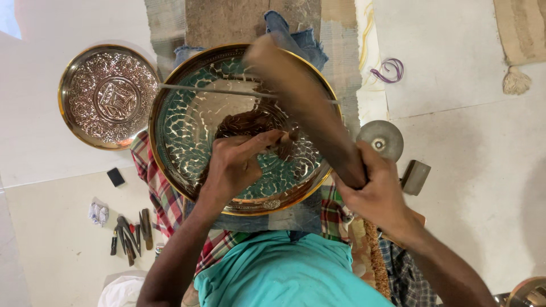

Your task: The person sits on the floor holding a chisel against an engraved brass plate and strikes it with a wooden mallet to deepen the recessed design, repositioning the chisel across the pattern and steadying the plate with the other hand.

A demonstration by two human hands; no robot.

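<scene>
The left hand [239, 165] is curled tight around a thin punch [282, 142], thumb and fingers pinched low on its shank, with the heel of the hand resting on the big tray [187, 131]; that bracing seems meant to keep the tip steady on the metal. The right hand [375, 190] is wrapped fully closed on the handle of a wooden mallet [301, 96], which shows blurred above the tray, its head up near the far rim. The tray itself, round, brass-edged and filled with a green and silver leaf pattern around a darker centre, lies flat across the lap on a checked cloth [159, 193] and a blue rag [296, 37], probably as padding so it does not slide or ring under blows. A long thin rod [205, 89] lies across its upper half. To the left, well apart on the pale floor [466, 170], sits a smaller embossed plate [108, 96]. Just beside the right hand are a round metal disc [380, 138] and a small metal block [416, 176]. Further left, near the knee, a cluster of spare punches [131, 233] lies within reach, and a small black block [115, 177] sits between them and the plate
</scene>
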